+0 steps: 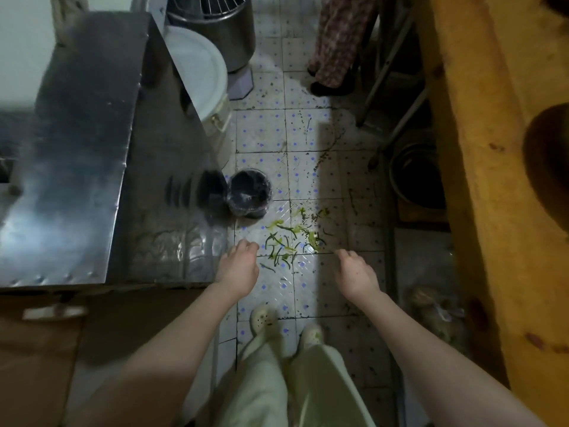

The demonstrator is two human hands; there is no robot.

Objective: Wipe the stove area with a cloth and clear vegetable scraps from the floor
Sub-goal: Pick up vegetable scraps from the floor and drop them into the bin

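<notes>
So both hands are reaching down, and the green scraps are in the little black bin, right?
No: the head view shows the left hand and right hand reaching down, but the green scraps lie on the floor beside the black bin.

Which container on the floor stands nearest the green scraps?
The small black-lined bin, just beyond the scraps; the white-lidded bucket and the steel drum stand farther away.
</notes>
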